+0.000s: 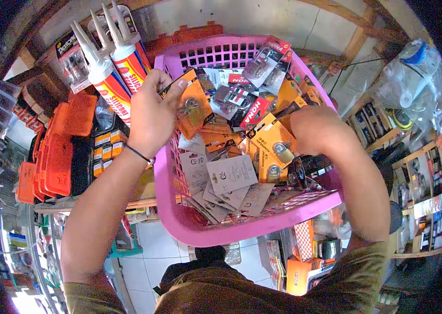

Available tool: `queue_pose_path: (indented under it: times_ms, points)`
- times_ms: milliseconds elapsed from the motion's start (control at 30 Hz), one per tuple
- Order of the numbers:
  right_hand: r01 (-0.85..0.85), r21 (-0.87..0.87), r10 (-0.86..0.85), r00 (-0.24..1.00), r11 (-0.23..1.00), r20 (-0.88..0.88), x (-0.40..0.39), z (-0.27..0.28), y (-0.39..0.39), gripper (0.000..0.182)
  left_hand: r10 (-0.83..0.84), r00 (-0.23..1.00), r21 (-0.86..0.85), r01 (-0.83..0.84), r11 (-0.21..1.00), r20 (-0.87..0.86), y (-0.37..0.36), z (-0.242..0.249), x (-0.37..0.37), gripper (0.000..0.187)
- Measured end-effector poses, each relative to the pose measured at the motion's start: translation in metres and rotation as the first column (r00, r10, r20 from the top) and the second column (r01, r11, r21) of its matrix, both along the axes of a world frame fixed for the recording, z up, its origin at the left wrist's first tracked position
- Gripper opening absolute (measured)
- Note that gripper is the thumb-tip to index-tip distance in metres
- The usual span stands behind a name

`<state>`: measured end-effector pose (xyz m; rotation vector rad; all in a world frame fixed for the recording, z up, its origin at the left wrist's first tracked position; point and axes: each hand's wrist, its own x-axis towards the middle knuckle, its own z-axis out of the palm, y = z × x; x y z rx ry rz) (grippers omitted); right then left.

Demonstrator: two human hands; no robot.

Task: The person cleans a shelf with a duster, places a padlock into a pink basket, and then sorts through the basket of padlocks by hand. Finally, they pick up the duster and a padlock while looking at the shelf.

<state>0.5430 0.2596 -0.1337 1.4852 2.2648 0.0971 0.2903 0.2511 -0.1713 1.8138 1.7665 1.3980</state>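
My left hand (150, 107) is closed on a packaged padlock (194, 104) with an orange card, thumb on the card's top edge, over the left side of a pink plastic basket (163, 180). My right hand (315, 128) reaches into the basket's right side, its fingers hidden. Right beside it lie more padlock packs (270, 149) on orange cards. In the middle are red-and-black blister packs (239, 102) marked HONA. Several grey-white cards (231, 174) with handwriting are heaped toward the near side.
Silicone tubes (111, 89) with white nozzles stand left of the basket. Orange plastic cases (56, 152) and small orange-and-white boxes (107, 149) sit on the left shelf. Plastic-wrapped goods (414, 83) hang at right, above a wooden rack (422, 204). Orange boxes (302, 267) are below the basket.
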Motion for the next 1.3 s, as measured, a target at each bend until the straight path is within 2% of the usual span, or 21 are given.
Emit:
queue_pose_path:
  times_ms: [133, 200, 233, 300, 333, 400, 433, 500, 533, 600, 633, 700, 867, 933, 1033, 1067, 1133, 1267, 1300]
  points:
    - [-0.001, 0.032, 0.004, 0.996, 0.999, -0.087, 0.005, 0.018, -0.004, 0.022, -0.019, 0.998, 0.086, 0.013, 0.996, 0.067, 0.005, -0.006, -0.002, 0.026]
    - [-0.059, 0.005, 0.058, 0.945, 0.998, -0.321, 0.006, 0.020, -0.002, 0.022, -0.022, 0.995, 0.093, 0.013, 0.996, 0.094, 0.005, -0.006, -0.001, 0.026]
    - [-0.065, 0.005, 0.063, 0.945, 0.998, -0.322, 0.003, 0.018, -0.001, 0.022, -0.016, 0.996, 0.093, 0.007, 0.996, 0.093, 0.004, -0.006, -0.001, 0.026]
    - [-0.213, 0.130, 0.249, 0.784, 0.968, -0.569, -0.008, 0.008, 0.001, 0.022, 0.034, 0.999, 0.110, -0.035, 0.993, 0.008, 0.003, -0.004, 0.000, 0.027]
    - [-0.216, 0.130, 0.251, 0.784, 0.968, -0.568, -0.015, 0.000, 0.000, 0.022, 0.037, 0.999, 0.110, -0.037, 0.993, 0.009, 0.003, -0.005, -0.001, 0.027]
    - [-0.452, 0.250, 0.507, 0.644, 0.856, -0.573, -0.030, -0.017, -0.005, 0.032, 0.019, 1.000, 0.133, -0.021, 0.991, 0.014, 0.004, -0.006, -0.002, 0.027]
    - [-0.453, 0.250, 0.508, 0.644, 0.856, -0.572, -0.038, -0.021, -0.012, 0.032, 0.021, 1.000, 0.133, -0.023, 0.991, 0.015, 0.004, -0.005, -0.001, 0.027]
    - [-0.646, 0.144, 0.626, 0.621, 0.749, -0.471, -0.052, -0.027, -0.025, 0.056, 0.042, 0.999, 0.114, -0.044, 0.993, 0.016, 0.003, -0.003, -0.001, 0.028]
    - [-0.647, 0.145, 0.628, 0.620, 0.748, -0.470, -0.058, -0.027, -0.026, 0.056, 0.044, 0.999, 0.115, -0.045, 0.992, 0.017, 0.003, -0.004, -0.001, 0.028]
    - [-0.740, -0.104, 0.664, 0.649, 0.665, -0.371, -0.068, -0.029, -0.027, 0.077, -0.013, 0.992, 0.105, 0.000, 0.994, 0.123, 0.004, -0.008, -0.002, 0.027]
    - [-0.676, -0.325, 0.589, 0.737, 0.662, -0.332, -0.075, -0.035, -0.021, 0.085, -0.007, 0.993, 0.107, -0.006, 0.994, 0.122, 0.006, -0.011, -0.004, 0.027]
    - [-0.686, -0.326, 0.614, 0.728, 0.651, -0.306, -0.075, -0.034, -0.021, 0.087, -0.027, 0.993, 0.153, 0.009, 0.988, 0.113, 0.010, -0.014, -0.006, 0.026]
    - [-0.708, -0.354, 0.651, 0.704, 0.611, -0.285, -0.073, -0.043, -0.019, 0.094, -0.014, 0.993, 0.134, -0.002, 0.991, 0.118, 0.010, -0.014, -0.007, 0.025]
    - [-0.715, -0.386, 0.562, 0.698, 0.584, -0.443, -0.071, -0.042, -0.020, 0.097, -0.011, 0.995, 0.120, -0.001, 0.993, 0.100, 0.009, -0.014, -0.006, 0.025]
    - [-0.756, -0.328, 0.619, 0.653, 0.567, -0.437, -0.067, -0.048, -0.021, 0.096, 0.004, 0.995, 0.088, -0.013, 0.996, 0.103, 0.007, -0.010, -0.004, 0.026]
    - [-0.757, -0.326, 0.619, 0.652, 0.567, -0.438, -0.065, -0.056, -0.019, 0.096, 0.029, 0.998, 0.099, -0.035, 0.994, 0.056, 0.005, -0.008, -0.003, 0.026]
    - [-0.826, -0.269, 0.660, 0.559, 0.495, -0.502, -0.064, -0.067, -0.016, 0.093, 0.056, 0.998, 0.111, -0.057, 0.992, 0.008, 0.004, -0.006, -0.002, 0.026]
    - [-0.842, -0.283, 0.662, 0.537, 0.459, -0.522, -0.067, -0.065, -0.015, 0.089, 0.052, 0.998, 0.097, -0.055, 0.994, 0.028, 0.007, -0.009, -0.004, 0.025]
    - [-0.817, -0.293, 0.654, 0.574, 0.496, -0.492, -0.068, -0.062, -0.017, 0.087, 0.046, 0.998, 0.087, -0.050, 0.995, 0.046, 0.008, -0.009, -0.004, 0.025]
